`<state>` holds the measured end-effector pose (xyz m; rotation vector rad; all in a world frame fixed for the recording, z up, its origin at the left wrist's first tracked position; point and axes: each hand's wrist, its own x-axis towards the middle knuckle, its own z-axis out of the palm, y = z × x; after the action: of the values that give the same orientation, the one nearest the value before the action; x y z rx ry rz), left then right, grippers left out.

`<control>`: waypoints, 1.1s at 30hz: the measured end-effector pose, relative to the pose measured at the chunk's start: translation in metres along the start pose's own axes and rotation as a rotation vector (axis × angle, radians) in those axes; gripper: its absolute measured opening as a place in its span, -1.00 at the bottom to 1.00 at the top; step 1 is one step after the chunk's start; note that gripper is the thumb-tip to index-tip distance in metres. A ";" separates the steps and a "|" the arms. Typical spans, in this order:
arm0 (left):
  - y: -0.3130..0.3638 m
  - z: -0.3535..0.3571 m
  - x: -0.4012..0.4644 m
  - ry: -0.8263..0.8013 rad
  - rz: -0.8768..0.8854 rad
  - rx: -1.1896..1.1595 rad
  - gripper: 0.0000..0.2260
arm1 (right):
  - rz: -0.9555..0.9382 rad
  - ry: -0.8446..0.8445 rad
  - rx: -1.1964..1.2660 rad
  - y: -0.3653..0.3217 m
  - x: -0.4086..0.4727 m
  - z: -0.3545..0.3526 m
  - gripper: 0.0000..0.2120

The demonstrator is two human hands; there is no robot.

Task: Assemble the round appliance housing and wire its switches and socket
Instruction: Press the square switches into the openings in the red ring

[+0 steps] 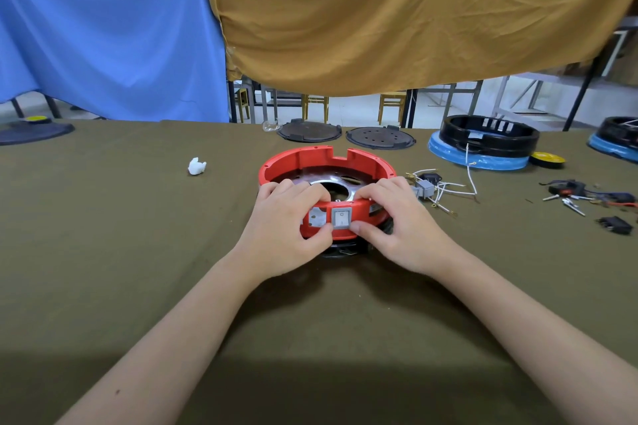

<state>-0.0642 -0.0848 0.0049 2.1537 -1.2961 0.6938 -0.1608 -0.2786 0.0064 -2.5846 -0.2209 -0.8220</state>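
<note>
Near the middle of the olive-covered worktop (138,252) sits the red round housing (328,162), open side up, with a shiny metal plate (340,185) inside and a notch cut in its far rim. Both hands grip its near wall: the left hand (286,217) curls its fingers over the rim with the thumb pressed beside a grey rocker switch (341,217) set in the wall, and the right hand (397,214) does the same from the other side, its thumb touching the switch's lower right corner. Just right of the housing lies a loose bundle of white wires (445,190) with a grey switch (425,188) and a black socket (431,177). Farther right lie small black and red parts (587,191). Along the far edge rest two dark round plates (345,133), a black housing on a blue base (483,145), and yellow tape (547,159). A crumpled white scrap (196,166) lies to the left, well apart. The broad near stretch of worktop carries only the forearms. Blue cloth (103,28) and tan cloth (397,10) hang behind.
</note>
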 end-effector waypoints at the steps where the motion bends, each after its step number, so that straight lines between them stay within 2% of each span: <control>1: 0.000 0.000 0.000 -0.002 0.001 -0.013 -0.79 | -0.002 -0.001 0.005 0.000 -0.001 0.000 -0.74; 5: -0.002 -0.001 0.000 -0.008 -0.012 -0.096 -0.82 | 0.017 -0.004 0.089 -0.001 -0.004 -0.002 -0.73; 11: -0.002 0.002 0.002 0.009 -0.024 -0.086 -0.73 | 0.052 0.037 0.087 -0.002 0.001 0.002 -0.87; 15: 0.000 0.001 0.004 -0.008 -0.032 -0.069 -0.70 | 0.069 0.051 0.043 -0.005 0.003 0.006 -0.80; 21: 0.001 0.000 0.001 0.024 -0.020 -0.085 -0.79 | 0.040 0.030 0.042 -0.005 -0.003 0.004 -0.72; 26: 0.002 0.001 0.004 0.003 -0.034 -0.065 -0.73 | 0.064 0.042 0.056 -0.004 0.001 0.006 -0.80; 33: 0.003 0.000 0.003 0.001 -0.037 -0.068 -0.84 | 0.042 0.029 0.014 -0.006 -0.002 0.005 -0.79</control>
<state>-0.0658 -0.0876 0.0073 2.1173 -1.2586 0.6267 -0.1612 -0.2714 0.0038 -2.5538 -0.1632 -0.8393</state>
